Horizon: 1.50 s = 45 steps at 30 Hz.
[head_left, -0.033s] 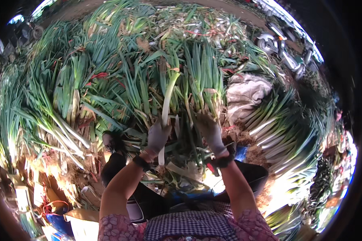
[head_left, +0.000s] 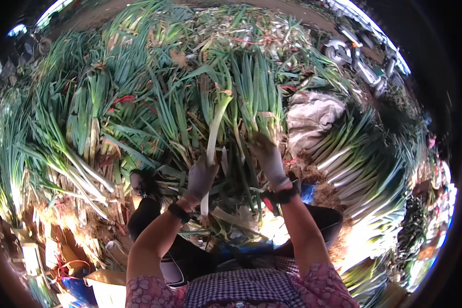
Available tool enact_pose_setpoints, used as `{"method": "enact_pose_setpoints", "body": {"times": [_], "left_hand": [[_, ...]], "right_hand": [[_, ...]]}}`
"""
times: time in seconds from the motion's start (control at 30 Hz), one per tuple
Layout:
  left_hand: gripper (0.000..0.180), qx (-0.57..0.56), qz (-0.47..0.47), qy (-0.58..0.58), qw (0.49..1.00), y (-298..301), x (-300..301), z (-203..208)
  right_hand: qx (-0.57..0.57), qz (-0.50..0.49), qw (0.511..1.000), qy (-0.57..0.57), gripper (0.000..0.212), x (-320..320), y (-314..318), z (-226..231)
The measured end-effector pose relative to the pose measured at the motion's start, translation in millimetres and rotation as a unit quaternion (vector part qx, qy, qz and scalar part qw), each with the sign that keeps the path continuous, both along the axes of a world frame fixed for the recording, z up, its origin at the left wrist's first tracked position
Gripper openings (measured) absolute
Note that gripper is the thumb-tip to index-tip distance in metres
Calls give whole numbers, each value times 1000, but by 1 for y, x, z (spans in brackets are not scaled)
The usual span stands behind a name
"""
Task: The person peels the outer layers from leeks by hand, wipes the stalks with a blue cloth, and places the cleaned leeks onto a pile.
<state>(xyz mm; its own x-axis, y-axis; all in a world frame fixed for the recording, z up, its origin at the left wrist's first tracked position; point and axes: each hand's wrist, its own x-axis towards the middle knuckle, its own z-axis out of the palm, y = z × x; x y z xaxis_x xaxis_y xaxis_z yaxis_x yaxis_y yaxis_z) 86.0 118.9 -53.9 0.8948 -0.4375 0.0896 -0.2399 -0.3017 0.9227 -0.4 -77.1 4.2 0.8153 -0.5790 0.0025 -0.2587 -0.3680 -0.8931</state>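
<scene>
My left hand (head_left: 203, 175), in a pale glove, is closed round the white shaft of a leek (head_left: 218, 119). The leek stands nearly upright in view, leaves at the far end and white base below my fist. My right hand (head_left: 268, 158), also gloved, is a little to the right, at the lower end of a row of leeks (head_left: 252, 87). Its fingers are dark and blurred against the stems, so their grip is unclear. A small red object (head_left: 268, 201) shows beside my right wrist; its kind is hidden.
Heaped leeks (head_left: 77, 118) cover the ground ahead and left. At the right lie a crumpled pale sack (head_left: 313, 120) and a fan of leeks (head_left: 354, 179) with white shafts showing. A blue container (head_left: 79, 291) stands lower left, and a parked scooter (head_left: 364, 69) far right.
My right hand has shifted slightly farther away, toward the leek leaves. My left hand keeps its hold on the leek, almost unmoved.
</scene>
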Motion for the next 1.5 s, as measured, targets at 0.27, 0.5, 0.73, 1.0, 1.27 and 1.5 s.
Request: {"method": "enact_pose_setpoints", "body": {"times": [0.27,0.5,0.73,1.0,1.27,1.5], "left_hand": [[28,104,-134,1,986,36,-36,23],[23,75,-97,92,988,67,-15,29],[26,-21,109,-114,987,86,53,66],[20,-252,349,192,882,286,152,33],[14,-193,352,250,881,356,135,-82],[35,312,214,79,922,332,137,-20]], "right_hand": [[-340,-173,920,84,30,75,-97,-36],[-226,-27,969,93,40,-10,-120,-121],[281,70,948,129,32,10,19,-138],[149,174,962,151,25,-17,90,-168],[52,242,958,147,19,-26,75,-234],[68,146,974,158,28,-6,29,-322]]}}
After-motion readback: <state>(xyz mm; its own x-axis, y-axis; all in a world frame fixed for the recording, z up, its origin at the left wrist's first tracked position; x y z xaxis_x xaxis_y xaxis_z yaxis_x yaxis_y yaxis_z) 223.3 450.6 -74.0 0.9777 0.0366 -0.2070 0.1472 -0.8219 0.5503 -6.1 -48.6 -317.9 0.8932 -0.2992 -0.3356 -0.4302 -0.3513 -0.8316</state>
